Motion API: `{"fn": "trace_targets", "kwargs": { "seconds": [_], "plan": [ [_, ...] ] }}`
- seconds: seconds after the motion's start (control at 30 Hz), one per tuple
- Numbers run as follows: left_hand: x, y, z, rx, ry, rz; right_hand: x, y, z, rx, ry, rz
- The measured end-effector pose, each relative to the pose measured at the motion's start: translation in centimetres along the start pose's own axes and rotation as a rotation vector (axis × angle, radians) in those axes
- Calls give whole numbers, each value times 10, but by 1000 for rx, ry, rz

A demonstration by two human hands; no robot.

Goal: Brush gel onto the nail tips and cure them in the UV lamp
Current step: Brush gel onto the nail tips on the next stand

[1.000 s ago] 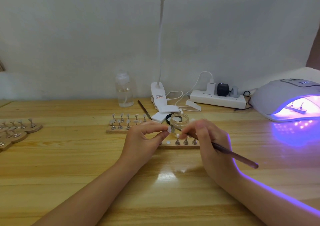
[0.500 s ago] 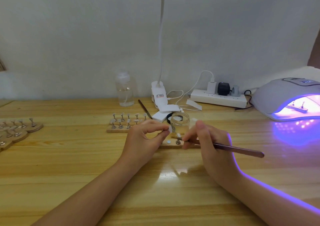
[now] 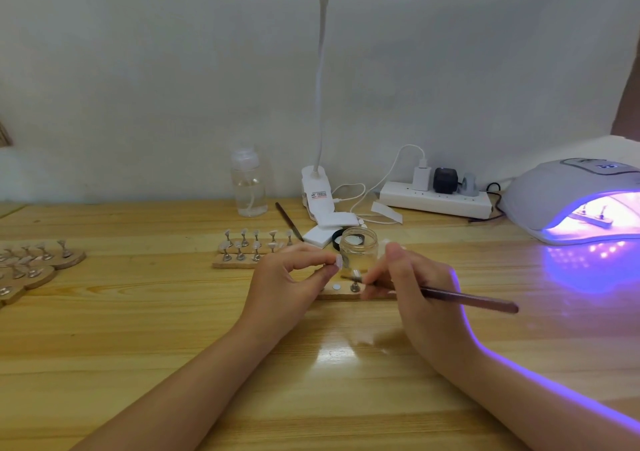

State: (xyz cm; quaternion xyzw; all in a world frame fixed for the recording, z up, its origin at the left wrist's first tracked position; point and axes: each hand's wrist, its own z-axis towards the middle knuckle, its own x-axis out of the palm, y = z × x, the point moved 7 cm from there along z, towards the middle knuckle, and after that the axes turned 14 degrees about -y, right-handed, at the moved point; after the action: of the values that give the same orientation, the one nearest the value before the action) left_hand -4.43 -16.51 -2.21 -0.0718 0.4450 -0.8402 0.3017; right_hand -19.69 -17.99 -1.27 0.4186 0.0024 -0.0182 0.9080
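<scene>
My left hand point(image 3: 287, 284) pinches a small pale nail tip point(image 3: 338, 262) on its stand, just above a wooden holder strip point(image 3: 337, 294). My right hand point(image 3: 412, 288) grips a brown gel brush point(image 3: 467, 300), its bristle end pointing left beside a nail tip stand point(image 3: 354, 282) on the strip. An open glass gel jar point(image 3: 358, 248) stands right behind the hands. At the far right the UV lamp point(image 3: 568, 194) glows purple with a strip of nail tips point(image 3: 594, 216) inside.
A wooden board with several nail tip stands point(image 3: 251, 249) lies left of the jar, more holders point(image 3: 31, 263) at the left edge. Behind are a clear bottle point(image 3: 247, 182), a clip desk lamp point(image 3: 320, 194), a second brush point(image 3: 289, 222), a jar lid point(image 3: 337, 239) and a power strip point(image 3: 436, 199).
My right hand has swung the brush flatter, its handle end risen and further right, and the bristle end has dropped from the jar's front to the strip. The left hand has barely moved.
</scene>
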Motion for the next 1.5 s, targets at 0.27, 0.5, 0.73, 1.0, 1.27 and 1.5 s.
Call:
{"fn": "trace_targets", "kwargs": {
  "seconds": [0.27,0.5,0.73,1.0,1.27,1.5],
  "plan": [
    [0,0,-1,-8,-4,-6,1,2,0,-54,11,-56],
    [-1,-1,-1,-16,-13,3,3,3,1,-101,3,-132],
    [-1,0,-1,-41,-10,14,2,4,1,-127,-2,-166],
    [-7,-6,0,7,-63,69,-6,6,1,-65,-54,-70],
    [-8,-9,-1,8,-69,57,-1,4,0,-96,-10,-121],
    [-8,-6,1,-1,-85,66,1,9,-3,-163,22,-94]
  ]
}}
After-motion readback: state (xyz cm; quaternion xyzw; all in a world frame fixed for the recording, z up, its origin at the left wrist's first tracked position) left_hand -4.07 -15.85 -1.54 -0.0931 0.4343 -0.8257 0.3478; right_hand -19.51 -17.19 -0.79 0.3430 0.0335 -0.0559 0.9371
